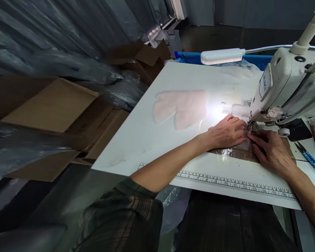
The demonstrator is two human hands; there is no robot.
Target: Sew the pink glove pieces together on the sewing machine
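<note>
A white sewing machine [274, 82] stands at the right of the white table, its presser foot [252, 126] low over the work. Just left of the foot, my left hand [229, 132] has its fingers curled and pressed together on a piece of sheer white fabric [243, 145]. My right hand [271, 150] is in front of the foot, index finger and thumb at the same fabric near the needle. Much of the fabric is hidden under my fingers. Brown tape [233, 154] covers the tabletop beneath my hands.
On the table [136, 140] lies a pale pink mitten-shaped piece [185, 106]. A printed ruler [225, 182] runs along the front edge. Blue thread snips [311, 159] and a black phone-like object [299, 130] are at right. A lamp [223, 56] overhangs the back; cardboard boxes [52, 105] stand left.
</note>
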